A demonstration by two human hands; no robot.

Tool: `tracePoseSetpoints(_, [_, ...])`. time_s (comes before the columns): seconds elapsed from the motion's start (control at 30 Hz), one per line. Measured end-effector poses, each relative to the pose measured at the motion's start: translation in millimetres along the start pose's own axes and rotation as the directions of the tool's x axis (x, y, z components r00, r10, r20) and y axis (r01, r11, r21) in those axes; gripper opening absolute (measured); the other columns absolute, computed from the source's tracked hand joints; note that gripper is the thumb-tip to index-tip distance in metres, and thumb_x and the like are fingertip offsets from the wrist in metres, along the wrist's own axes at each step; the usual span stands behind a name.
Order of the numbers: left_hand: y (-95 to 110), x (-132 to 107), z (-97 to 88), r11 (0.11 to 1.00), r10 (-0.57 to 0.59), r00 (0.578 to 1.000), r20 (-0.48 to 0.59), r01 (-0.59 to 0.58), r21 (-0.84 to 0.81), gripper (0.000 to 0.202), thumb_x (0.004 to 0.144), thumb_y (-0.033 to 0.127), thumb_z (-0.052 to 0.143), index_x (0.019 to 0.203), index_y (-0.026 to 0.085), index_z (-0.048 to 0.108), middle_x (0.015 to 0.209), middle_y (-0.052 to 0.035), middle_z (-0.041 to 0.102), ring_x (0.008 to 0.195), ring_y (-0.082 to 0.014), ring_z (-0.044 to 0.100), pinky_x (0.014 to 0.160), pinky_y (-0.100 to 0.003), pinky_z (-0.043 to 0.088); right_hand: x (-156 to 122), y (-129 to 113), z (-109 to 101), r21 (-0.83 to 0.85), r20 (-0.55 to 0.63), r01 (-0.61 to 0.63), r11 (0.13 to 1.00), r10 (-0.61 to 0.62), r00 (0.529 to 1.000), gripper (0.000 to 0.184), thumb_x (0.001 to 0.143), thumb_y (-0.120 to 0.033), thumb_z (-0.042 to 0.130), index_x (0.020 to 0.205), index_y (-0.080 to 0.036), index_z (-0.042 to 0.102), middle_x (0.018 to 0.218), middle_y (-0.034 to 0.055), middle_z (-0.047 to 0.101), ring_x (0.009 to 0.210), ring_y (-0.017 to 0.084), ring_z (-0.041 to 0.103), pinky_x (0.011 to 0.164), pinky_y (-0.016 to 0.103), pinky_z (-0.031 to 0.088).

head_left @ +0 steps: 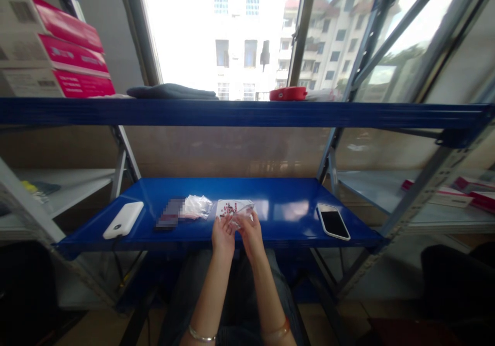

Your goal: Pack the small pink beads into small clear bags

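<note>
Close together over the front of the blue shelf, both hands are on a small clear plastic bag (243,215). My right hand (252,235) pinches the bag from the right, its fingers closed. From the left, my left hand (223,237) closes its fingers on the lower edge of the bag; part of its grip is hidden. Just beyond them lies a white sheet or shallow tray (249,202), with several small dark red pieces (228,208) scattered on its left part. Whether the bag contains any pieces is too small to tell.
Left of the sheet lie a pile of clear plastic bags (198,206), a blurred dark packet (169,214) and a white power bank (124,220) with a cable. A phone (333,222) rests at right. An upper shelf beam (240,113) crosses ahead, carrying pink-and-white boxes (79,60).
</note>
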State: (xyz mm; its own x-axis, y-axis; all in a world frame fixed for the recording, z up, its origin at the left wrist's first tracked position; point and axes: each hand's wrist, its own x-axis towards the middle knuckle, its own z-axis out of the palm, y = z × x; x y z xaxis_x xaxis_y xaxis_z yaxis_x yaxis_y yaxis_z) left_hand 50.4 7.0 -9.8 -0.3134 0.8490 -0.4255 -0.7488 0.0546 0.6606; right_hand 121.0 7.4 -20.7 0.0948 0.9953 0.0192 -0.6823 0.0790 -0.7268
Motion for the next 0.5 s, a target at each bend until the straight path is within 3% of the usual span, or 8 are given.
tracePoseSetpoints(0.1, [-2.8,8.0,-0.3,0.986,-0.130,0.988,0.088,0.138,-0.090,0.037,0.089,0.029,0.030,0.110,0.012,0.056,0.088,-0.0142,0.065,0.081,-0.0216,0.066,0.070,-0.034,0.054,2.8,13.5,-2.4,-0.125,0.052,0.137,0.983,-0.132,0.990,0.072,0.056,-0.017,0.073,0.121,-0.023,0.042,0.097,0.0041,0.066,0.087,0.018,0.065,0.078,0.031,0.052])
tracePoseSetpoints(0.27, [-3.3,13.6,-1.4,0.921,-0.245,0.935,0.257,0.307,-0.239,0.049,0.089,0.017,0.014,0.129,0.008,0.042,0.105,-0.0193,0.062,0.097,-0.0251,0.064,0.076,-0.038,0.055,0.9,23.5,-0.6,-0.216,0.169,0.248,0.944,-0.214,0.962,0.078,0.057,-0.014,0.064,0.129,-0.022,0.035,0.099,0.0054,0.064,0.091,0.021,0.063,0.081,0.035,0.051])
tracePoseSetpoints(0.5, [-4.7,15.7,1.0,0.866,-0.298,0.896,0.330,0.399,-0.300,0.045,0.087,0.012,0.027,0.130,0.012,0.041,0.105,-0.0158,0.063,0.088,-0.0221,0.067,0.075,-0.035,0.057,-8.6,26.5,8.0,-0.310,0.267,0.362,0.879,-0.285,0.921,0.083,0.060,-0.014,0.067,0.134,-0.020,0.029,0.098,0.0049,0.062,0.093,0.021,0.062,0.089,0.038,0.047])
